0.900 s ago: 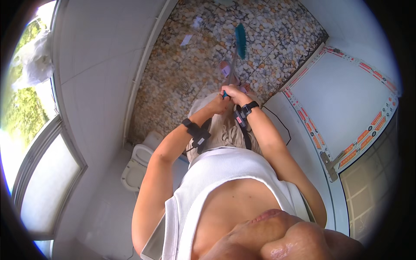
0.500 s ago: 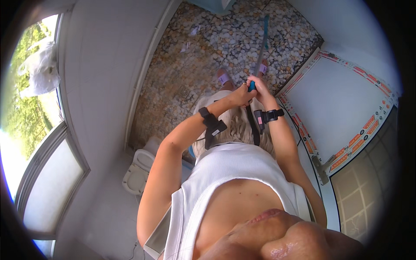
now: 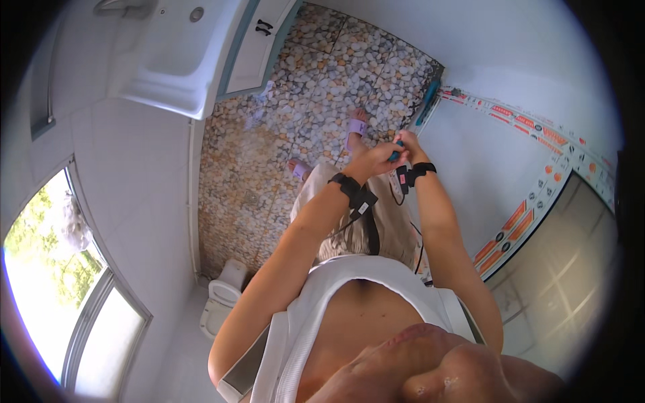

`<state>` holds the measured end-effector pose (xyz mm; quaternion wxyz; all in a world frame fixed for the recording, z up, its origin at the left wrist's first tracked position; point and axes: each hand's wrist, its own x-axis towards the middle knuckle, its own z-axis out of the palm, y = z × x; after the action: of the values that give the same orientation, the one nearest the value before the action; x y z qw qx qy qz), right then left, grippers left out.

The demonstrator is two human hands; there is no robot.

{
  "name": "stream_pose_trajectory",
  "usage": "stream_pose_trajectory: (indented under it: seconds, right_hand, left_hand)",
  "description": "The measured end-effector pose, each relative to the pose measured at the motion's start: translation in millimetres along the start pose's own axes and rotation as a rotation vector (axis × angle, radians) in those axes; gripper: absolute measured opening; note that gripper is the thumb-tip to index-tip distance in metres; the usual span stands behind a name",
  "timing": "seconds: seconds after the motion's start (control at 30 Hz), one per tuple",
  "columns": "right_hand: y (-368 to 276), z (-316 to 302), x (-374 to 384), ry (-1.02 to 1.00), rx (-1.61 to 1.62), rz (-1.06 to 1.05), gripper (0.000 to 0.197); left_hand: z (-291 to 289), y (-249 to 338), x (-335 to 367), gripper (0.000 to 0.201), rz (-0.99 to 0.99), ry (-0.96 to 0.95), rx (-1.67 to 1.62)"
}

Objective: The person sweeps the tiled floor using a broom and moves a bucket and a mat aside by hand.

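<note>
Both my hands are wrapped around the handle of a long-handled floor squeegee (image 3: 428, 99) with a narrow teal head. My left hand (image 3: 377, 158) is closed on the teal grip end, close in front of my thighs. Against it, my right hand (image 3: 409, 144) is closed around the same handle. The squeegee's head rests low at the far right, along the floor's edge by the wall corner and the white door panel. The hands and the steep angle hide part of the shaft. Black straps with small modules sit on both wrists.
Pebble-patterned flooring (image 3: 232, 168) surrounds my feet in lilac slippers (image 3: 357, 126). A white basin (image 3: 178, 74) over a teal-edged cabinet (image 3: 252, 57) stands far left. The toilet (image 3: 224, 293) is at near left. A white door panel (image 3: 463, 161) with red-printed edging is on the right.
The squeegee head has swung right, from the pebble floor to the edge by the door panel. My body has turned right and my feet have shifted; the basin and cabinet now show more fully.
</note>
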<state>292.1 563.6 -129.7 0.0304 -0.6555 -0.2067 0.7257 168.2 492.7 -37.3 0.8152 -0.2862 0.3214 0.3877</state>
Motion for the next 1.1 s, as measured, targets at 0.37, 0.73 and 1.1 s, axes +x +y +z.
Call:
stream_pose_trajectory:
  seconds: [0.37,0.73,1.1]
  right_hand:
    - [28.9,84.6,16.0,-0.245,-0.677,-0.034,0.019]
    - [-131.7,76.0,42.0,-0.184,-1.108,-0.18,0.025]
    - [2.9,205.8,-1.7,-0.575,-1.386,-0.118,0.024]
  left_hand:
    - [-2.2,0.6,-83.8,0.024,0.055,0.332,-0.176]
    - [48.3,64.5,-2.4,0.042,0.244,-0.096,-0.317]
    - [-67.8,10.7,-85.8,0.034,0.342,0.21,-0.87]
